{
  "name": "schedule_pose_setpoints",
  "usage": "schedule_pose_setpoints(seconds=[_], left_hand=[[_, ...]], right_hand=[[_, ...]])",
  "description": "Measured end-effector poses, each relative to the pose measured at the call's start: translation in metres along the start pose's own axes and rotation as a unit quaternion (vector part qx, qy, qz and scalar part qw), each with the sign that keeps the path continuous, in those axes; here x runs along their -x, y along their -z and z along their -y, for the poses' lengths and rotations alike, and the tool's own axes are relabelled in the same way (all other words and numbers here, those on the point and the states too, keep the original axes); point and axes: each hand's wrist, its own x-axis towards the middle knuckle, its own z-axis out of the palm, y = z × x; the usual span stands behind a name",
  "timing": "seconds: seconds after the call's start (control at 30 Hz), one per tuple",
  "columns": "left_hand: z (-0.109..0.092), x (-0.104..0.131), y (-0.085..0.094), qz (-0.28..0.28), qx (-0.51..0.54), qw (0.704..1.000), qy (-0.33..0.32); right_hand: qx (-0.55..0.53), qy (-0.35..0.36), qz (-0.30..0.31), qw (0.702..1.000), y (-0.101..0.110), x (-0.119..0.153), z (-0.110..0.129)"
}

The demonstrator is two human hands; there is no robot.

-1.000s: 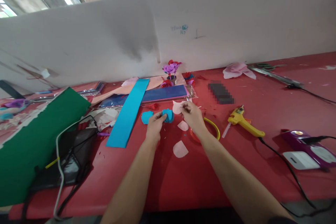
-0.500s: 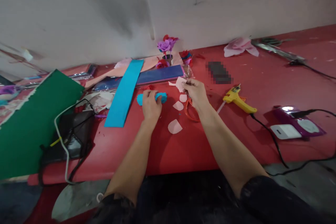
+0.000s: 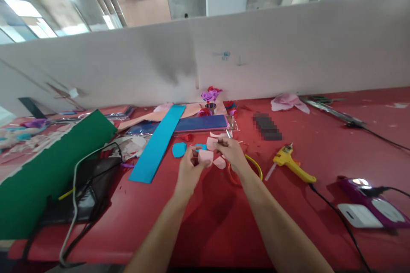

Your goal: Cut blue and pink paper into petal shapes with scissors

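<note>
A pale pink paper petal (image 3: 205, 158) is pinched between the thumb and fingers of my left hand (image 3: 188, 172). Close beside it, my right hand (image 3: 233, 153) grips another pink petal (image 3: 211, 143) by its edge. One more loose petal (image 3: 219, 162) lies on the red table just below my right fingers. Left of my left hand rests a blue paper piece (image 3: 179, 149), and a second blue piece (image 3: 200, 147) shows partly behind my fingers. Scissors with red and yellow handles (image 3: 255, 166) lie under my right wrist, partly hidden.
A long blue paper strip (image 3: 156, 147) lies to the left, near a green board (image 3: 54, 179) and a black bag (image 3: 86, 192). To the right are a yellow glue gun (image 3: 293, 164) and a purple power strip (image 3: 373, 198) with cords. Paper flowers (image 3: 210, 95) stand at the back.
My left hand has let go of the blue paper and now holds a pink petal. My right hand has moved closer to it, also with a petal. The camera has tilted up.
</note>
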Motion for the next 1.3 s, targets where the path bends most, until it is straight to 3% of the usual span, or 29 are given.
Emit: schedule_pose_setpoints(seconds=[0.1, 0.2, 0.47, 0.53, 0.63, 0.73, 0.9, 1.03, 1.17, 1.3], left_hand=[[-0.004, -0.026, 0.003, -0.045, 0.043, 0.998, 0.017], [0.003, -0.033, 0.002, -0.063, 0.057, 0.996, 0.015], [0.017, -0.031, 0.009, -0.011, 0.107, 0.992, 0.062], [0.018, -0.034, 0.016, -0.013, 0.094, 0.994, 0.056], [0.020, -0.040, 0.028, -0.039, 0.120, 0.991, 0.052], [0.022, -0.046, 0.039, -0.019, 0.138, 0.987, 0.074], [0.017, -0.046, 0.051, 0.100, 0.010, 0.990, 0.095], [0.019, -0.046, 0.070, 0.177, -0.183, 0.964, 0.076], [0.028, -0.050, 0.098, 0.166, -0.331, 0.926, 0.080], [0.033, -0.053, 0.111, 0.173, -0.363, 0.910, 0.099]], right_hand=[[0.005, 0.007, 0.055, 0.998, -0.007, 0.007, 0.005], [0.014, 0.012, 0.097, 0.995, -0.012, 0.012, 0.008], [0.082, 0.024, 0.145, 0.986, -0.016, 0.013, 0.002], [0.126, 0.026, 0.130, 0.983, -0.005, 0.009, 0.005], [0.223, 0.040, 0.049, 0.973, 0.021, 0.002, 0.010], [0.347, 0.044, 0.023, 0.937, 0.042, 0.002, 0.010], [0.474, 0.080, 0.081, 0.873, 0.034, 0.017, -0.002], [0.513, 0.116, 0.093, 0.845, 0.028, 0.018, -0.005], [0.532, 0.133, 0.033, 0.836, 0.046, 0.008, 0.001], [0.569, 0.126, 0.006, 0.813, 0.054, 0.006, 0.002]])
